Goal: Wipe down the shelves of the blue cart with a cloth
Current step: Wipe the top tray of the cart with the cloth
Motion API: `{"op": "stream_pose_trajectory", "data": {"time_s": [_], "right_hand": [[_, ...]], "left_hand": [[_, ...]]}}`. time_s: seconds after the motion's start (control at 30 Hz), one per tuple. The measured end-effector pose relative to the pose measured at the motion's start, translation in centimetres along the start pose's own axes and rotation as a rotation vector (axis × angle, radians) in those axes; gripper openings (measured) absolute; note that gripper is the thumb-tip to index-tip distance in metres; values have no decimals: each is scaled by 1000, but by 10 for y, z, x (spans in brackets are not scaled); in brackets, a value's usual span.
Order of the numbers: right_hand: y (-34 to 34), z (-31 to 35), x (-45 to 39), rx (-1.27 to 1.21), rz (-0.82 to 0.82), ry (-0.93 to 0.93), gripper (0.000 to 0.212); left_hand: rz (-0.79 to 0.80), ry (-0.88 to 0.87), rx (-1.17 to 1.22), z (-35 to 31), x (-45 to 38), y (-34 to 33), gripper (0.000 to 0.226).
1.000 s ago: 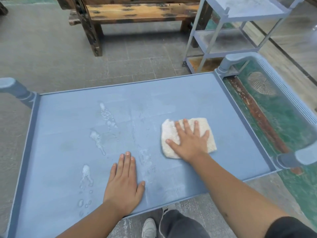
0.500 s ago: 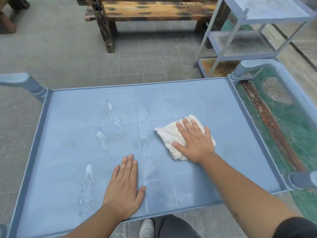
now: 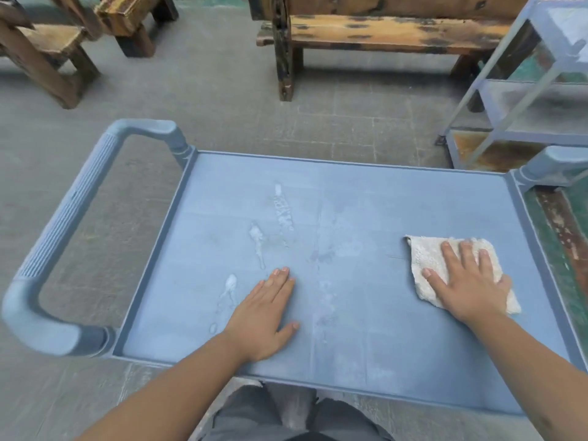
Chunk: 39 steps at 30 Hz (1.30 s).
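The blue cart's top shelf (image 3: pixel 366 198) fills the middle of the head view, with a raised rim and a ribbed handle (image 3: pixel 63 218) on its left end. A white cloth (image 3: pixel 423 259) lies on the shelf's right part. My right hand (image 3: pixel 471 281) presses flat on the cloth with straight, spread fingers. My left hand (image 3: pixel 264 313) rests flat on the bare shelf near its front edge, fingers together. White wet streaks (image 3: pixel 257 240) mark the shelf just beyond my left hand.
A worn wooden bench (image 3: pixel 381 30) stands on the grey floor behind the cart, with more wooden seats (image 3: pixel 47 49) at the far left. A grey metal rack (image 3: pixel 525 100) stands at the back right. Green painted floor (image 3: pixel 566 249) runs along the cart's right side.
My right hand has slid the cloth to the right across the shelf, away from my left hand. The view has swung left, bringing the cart's left handle into sight.
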State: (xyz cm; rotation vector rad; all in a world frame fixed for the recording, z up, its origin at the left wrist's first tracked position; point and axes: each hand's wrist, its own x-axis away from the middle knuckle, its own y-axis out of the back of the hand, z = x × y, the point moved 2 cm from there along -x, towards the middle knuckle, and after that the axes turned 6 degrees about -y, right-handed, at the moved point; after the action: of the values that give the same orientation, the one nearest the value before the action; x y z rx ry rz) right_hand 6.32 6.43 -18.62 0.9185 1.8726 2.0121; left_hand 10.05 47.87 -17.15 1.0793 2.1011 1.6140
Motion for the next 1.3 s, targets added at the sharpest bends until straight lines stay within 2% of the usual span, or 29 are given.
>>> {"op": "stream_pose_trajectory", "data": {"time_s": [0.13,0.27,0.37,0.63,0.97,1.07,1.17,1.3], "right_hand": [[2,8,3,-9,8,-35,88],[0,22,13,-6,19,-83,88],[-5,32,19,-8,-7,-107,85],[-14,94,42,-28,-22,-161,79],[-30,313,75,-130,27,6,84],[-31,360,90,-119,45,93,85],[-34,375,108,-82,29,172,84],[-30,362,116,-109,51,258,82]], "left_hand": [[-108,182,19,71,20,31,74],[-79,343,-130,145,30,52,61],[-26,370,-219,168,28,51,63],[-58,353,-158,176,29,38,61],[-22,309,-135,184,26,33,61],[-47,302,-102,184,26,34,61],[-47,307,-119,186,27,34,60],[-35,316,-129,186,27,34,60]]}}
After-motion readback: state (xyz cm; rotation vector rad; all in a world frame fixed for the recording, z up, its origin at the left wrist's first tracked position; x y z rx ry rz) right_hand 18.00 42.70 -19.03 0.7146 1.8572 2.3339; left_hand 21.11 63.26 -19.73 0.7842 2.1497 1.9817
